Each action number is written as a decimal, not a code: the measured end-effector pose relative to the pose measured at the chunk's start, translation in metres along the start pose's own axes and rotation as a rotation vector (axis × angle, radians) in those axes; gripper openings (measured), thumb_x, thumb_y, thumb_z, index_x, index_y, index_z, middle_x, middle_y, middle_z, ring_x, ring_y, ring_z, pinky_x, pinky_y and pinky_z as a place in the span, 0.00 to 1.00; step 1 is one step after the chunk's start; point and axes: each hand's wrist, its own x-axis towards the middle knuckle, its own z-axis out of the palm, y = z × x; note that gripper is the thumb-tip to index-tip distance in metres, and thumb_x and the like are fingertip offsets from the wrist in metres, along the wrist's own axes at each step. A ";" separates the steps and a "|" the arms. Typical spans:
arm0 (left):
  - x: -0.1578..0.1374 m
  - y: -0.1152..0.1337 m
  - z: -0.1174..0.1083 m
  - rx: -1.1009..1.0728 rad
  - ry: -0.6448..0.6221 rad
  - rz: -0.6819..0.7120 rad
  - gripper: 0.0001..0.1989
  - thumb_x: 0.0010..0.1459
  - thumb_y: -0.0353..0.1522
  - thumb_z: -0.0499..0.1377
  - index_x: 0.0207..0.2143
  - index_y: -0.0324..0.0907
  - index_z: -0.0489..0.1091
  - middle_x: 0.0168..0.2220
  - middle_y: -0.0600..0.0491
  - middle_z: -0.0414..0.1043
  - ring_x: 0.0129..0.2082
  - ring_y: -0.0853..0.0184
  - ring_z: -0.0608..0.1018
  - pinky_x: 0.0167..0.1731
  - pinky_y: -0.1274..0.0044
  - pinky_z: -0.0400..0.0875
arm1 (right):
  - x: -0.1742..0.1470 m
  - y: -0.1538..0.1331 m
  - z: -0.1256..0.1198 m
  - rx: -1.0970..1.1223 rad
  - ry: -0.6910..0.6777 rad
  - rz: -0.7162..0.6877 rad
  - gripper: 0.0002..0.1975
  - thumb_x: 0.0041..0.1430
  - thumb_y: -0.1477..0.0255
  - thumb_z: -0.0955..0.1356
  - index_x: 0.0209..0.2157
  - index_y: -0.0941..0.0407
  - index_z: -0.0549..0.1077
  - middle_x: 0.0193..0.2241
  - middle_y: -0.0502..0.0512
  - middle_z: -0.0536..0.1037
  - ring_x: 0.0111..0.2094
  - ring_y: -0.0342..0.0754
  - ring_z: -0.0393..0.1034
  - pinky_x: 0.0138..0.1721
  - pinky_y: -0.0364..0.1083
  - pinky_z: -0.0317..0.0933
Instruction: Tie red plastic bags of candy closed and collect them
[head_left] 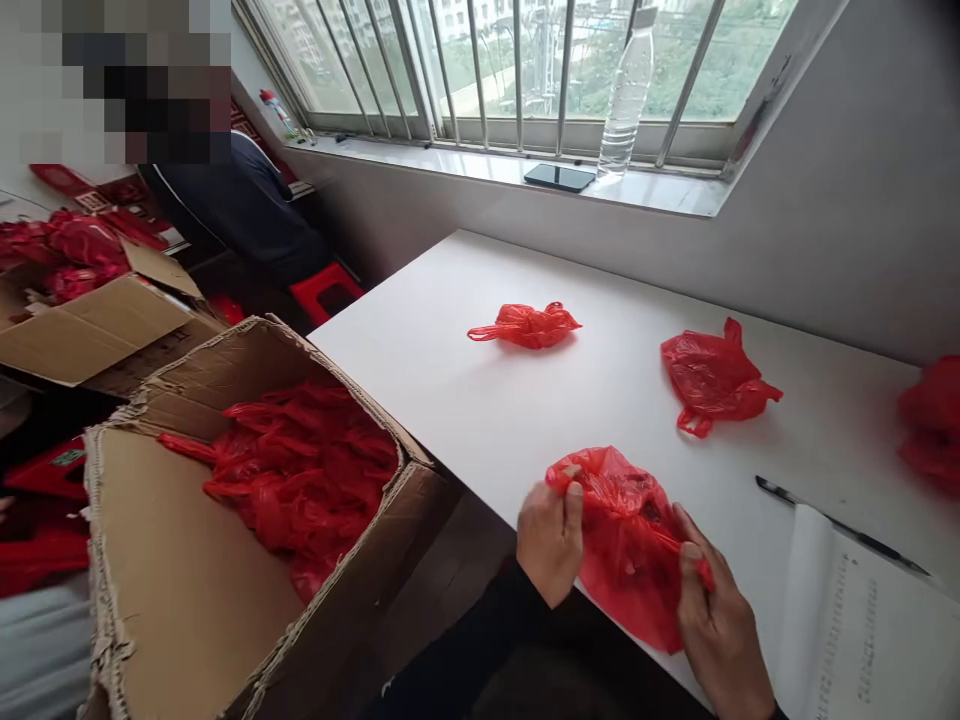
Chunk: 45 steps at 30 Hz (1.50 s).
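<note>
Red translucent plastic gathers between the person's two hands: a red plastic bag (626,570), lumpy with contents that cannot be made out, sits at the near edge of a white counter (442,340). The left hand (551,540) pinches the bag's far left part between thumb and fingers; the right hand (716,620) is clamped on its right side, thumb uppermost.

Just right of this held bag lies a sheet of paper (870,640) with a curled left edge and handwriting too small to read, a black pen (840,522) along its far edge. Left of the held bag stands an open cardboard box (187,560) with ragged rims, containing a heap of red bags (300,470).

Beyond the held bag, to the right, rests a flattish bag with handles (712,375); beyond it to the left, a small bunched bag (529,325).

Farther off on the held bag's left are a second cardboard box (97,335) piled with red plastic, a red stool (328,293) and a person in a dark jacket (247,200).

Farthest beyond the held bag, a windowsill (465,165) carries a black phone (559,178) and an upright clear bottle (628,95) before a barred window (499,60).
</note>
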 end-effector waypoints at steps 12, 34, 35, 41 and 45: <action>-0.006 0.031 -0.071 -0.452 0.036 -0.062 0.13 0.55 0.25 0.55 0.43 0.42 0.66 0.38 0.52 0.75 0.37 0.65 0.77 0.44 0.72 0.72 | -0.045 -0.040 -0.012 -0.032 -0.241 -0.392 0.26 0.71 0.58 0.61 0.68 0.43 0.60 0.67 0.51 0.63 0.67 0.60 0.58 0.62 0.59 0.65; 0.092 0.021 -0.088 -0.819 0.270 -0.158 0.15 0.56 0.29 0.63 0.46 0.41 0.67 0.38 0.53 0.72 0.33 0.69 0.74 0.31 0.77 0.71 | -0.022 -0.004 -0.005 0.087 -0.121 -0.091 0.20 0.70 0.57 0.62 0.56 0.49 0.75 0.57 0.55 0.76 0.56 0.54 0.73 0.47 0.47 0.76; 0.111 0.024 -0.074 -0.828 0.263 -0.150 0.16 0.57 0.29 0.63 0.48 0.41 0.66 0.39 0.53 0.71 0.33 0.69 0.74 0.31 0.76 0.72 | -0.016 -0.003 -0.011 0.061 -0.102 -0.126 0.19 0.71 0.58 0.61 0.56 0.49 0.74 0.57 0.56 0.76 0.55 0.53 0.74 0.47 0.48 0.75; 0.180 0.032 -0.021 -0.753 0.173 -0.023 0.34 0.57 0.32 0.65 0.62 0.43 0.54 0.51 0.45 0.70 0.46 0.60 0.77 0.47 0.63 0.75 | 0.046 0.015 -0.093 -0.305 0.363 -0.218 0.18 0.72 0.65 0.59 0.53 0.53 0.74 0.47 0.60 0.77 0.43 0.52 0.75 0.42 0.51 0.75; 0.142 0.030 0.016 -0.502 0.227 0.155 0.39 0.62 0.32 0.59 0.69 0.46 0.41 0.66 0.37 0.53 0.66 0.52 0.62 0.64 0.49 0.56 | 0.096 0.039 -0.144 -0.458 0.420 -0.136 0.18 0.69 0.70 0.61 0.53 0.55 0.76 0.42 0.62 0.74 0.45 0.57 0.69 0.47 0.57 0.70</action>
